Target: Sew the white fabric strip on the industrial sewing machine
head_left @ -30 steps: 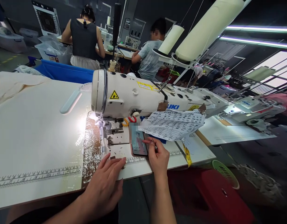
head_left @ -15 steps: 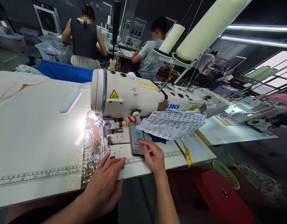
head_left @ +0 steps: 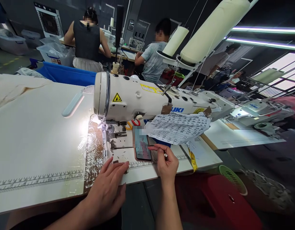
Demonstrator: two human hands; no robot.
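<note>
My left hand (head_left: 106, 188) lies flat, fingers stretched out, on the front edge of the white sewing table (head_left: 37, 143), fingertips near the printed ruler strip. My right hand (head_left: 165, 163) hovers just right of a phone (head_left: 142, 146) lying on the machine bed, its fingers curled round a small thin metal-tipped tool; the index finger points toward the phone's lit screen. The white Juki sewing machine (head_left: 138, 97) stands behind both hands, its needle area (head_left: 114, 131) left of the phone.
A printed paper sheet (head_left: 178, 127) hangs from the machine arm above the phone. A yellow tape measure (head_left: 192, 158) drapes over the table edge. Large thread cones (head_left: 209, 28) rise at right. A red stool (head_left: 216, 198) and green basket (head_left: 231, 177) sit below. Two people work at machines behind.
My right hand moved off the phone screen to the right, now beside the phone. The left hand has stayed still.
</note>
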